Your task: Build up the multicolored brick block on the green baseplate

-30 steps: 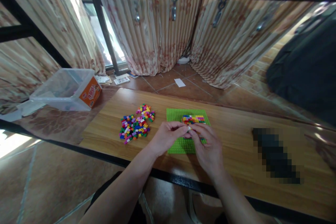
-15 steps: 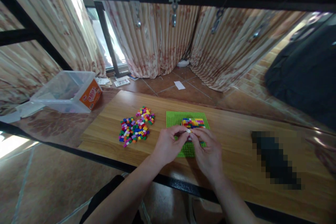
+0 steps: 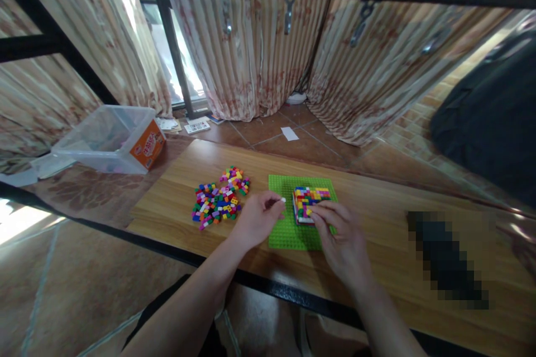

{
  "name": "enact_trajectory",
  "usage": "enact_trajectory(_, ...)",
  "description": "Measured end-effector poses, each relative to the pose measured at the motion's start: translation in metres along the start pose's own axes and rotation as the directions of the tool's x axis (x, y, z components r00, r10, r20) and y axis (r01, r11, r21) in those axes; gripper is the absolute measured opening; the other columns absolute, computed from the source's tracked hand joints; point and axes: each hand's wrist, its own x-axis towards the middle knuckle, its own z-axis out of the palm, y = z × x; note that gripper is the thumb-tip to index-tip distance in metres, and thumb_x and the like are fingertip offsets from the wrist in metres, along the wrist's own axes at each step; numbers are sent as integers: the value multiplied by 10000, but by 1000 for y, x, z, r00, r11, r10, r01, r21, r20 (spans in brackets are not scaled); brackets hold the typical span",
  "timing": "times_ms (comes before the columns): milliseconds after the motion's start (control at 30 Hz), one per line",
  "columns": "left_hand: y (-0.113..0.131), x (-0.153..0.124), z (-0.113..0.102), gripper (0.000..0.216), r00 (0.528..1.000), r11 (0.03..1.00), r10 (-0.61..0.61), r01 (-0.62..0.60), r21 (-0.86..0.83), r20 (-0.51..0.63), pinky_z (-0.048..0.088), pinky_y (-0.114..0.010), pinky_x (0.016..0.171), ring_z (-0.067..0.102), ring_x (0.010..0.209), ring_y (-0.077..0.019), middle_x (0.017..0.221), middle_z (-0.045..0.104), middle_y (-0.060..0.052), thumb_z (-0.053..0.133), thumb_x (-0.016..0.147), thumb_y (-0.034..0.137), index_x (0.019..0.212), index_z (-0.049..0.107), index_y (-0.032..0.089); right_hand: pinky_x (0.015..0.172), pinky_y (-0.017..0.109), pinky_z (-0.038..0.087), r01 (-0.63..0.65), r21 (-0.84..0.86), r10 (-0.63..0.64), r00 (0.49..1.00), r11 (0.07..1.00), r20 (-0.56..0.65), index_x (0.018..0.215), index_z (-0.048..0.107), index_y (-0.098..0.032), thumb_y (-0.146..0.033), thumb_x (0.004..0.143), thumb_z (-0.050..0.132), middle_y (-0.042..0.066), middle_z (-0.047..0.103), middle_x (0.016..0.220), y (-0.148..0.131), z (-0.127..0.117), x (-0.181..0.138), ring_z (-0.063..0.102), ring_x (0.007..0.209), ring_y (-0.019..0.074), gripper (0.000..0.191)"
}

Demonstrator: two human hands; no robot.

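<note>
A green baseplate [image 3: 283, 231] lies on the wooden table [image 3: 377, 223]. On it stands a multicoloured block of small bricks [image 3: 309, 201]. My right hand [image 3: 341, 242] rests on the plate with its fingertips against the block's near side. My left hand [image 3: 256, 220] hovers at the plate's left edge and pinches a small white brick [image 3: 283, 199] between thumb and finger. A loose pile of small coloured bricks [image 3: 220, 198] lies on the table to the left of the plate.
A clear plastic box [image 3: 109, 139] with an orange label stands on the floor at the left. A blurred dark object [image 3: 446, 259] lies on the table at the right. Curtains hang behind, and a black frame bar runs along the table's near edge.
My hands, pressed together over the plate, have parted. The left one now holds a white brick apart, and the right one has dropped to the brick block, which shows fully.
</note>
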Motion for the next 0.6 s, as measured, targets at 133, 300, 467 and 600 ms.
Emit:
enact_trajectory(133, 5, -5, 10, 111, 998, 994, -23, 29, -109, 60, 483, -231, 576, 678, 640, -151, 682, 654, -1, 591, 831, 240, 763, 630, 161, 872, 436, 478, 49, -47, -47, 997, 998, 54, 968, 747, -264, -347, 944, 566, 63, 686, 1064, -3, 6, -1, 608, 983, 227, 200)
enact_trajectory(300, 6, -9, 17, 122, 997, 992, -9, 18, -126, 72, 507, -252, 608, 674, 659, -158, 706, 671, -12, 597, 844, 264, 796, 639, 160, 883, 453, 464, 58, -81, -52, 996, 995, 70, 951, 744, -266, -371, 939, 569, 64, 676, 1089, 1, 7, -1, 600, 1007, 238, 204)
enact_trajectory(467, 5, -14, 20, 171, 995, 998, 23, -17, -61, 92, 524, -277, 642, 678, 695, -174, 749, 684, -32, 561, 883, 297, 844, 654, 157, 895, 461, 463, 26, -59, -23, 999, 998, 47, 934, 738, -270, -374, 925, 592, 62, 680, 1090, 1, 9, -3, 615, 1014, 242, 180)
enact_trajectory(600, 4, -16, 23, 187, 991, 996, 91, -91, -5, 98, 524, -276, 647, 659, 690, -166, 737, 672, -23, 539, 903, 298, 835, 653, 167, 888, 455, 472, 12, -34, -11, 999, 999, 30, 942, 734, -265, -354, 929, 590, 62, 687, 1085, -1, 10, -3, 633, 1003, 236, 170)
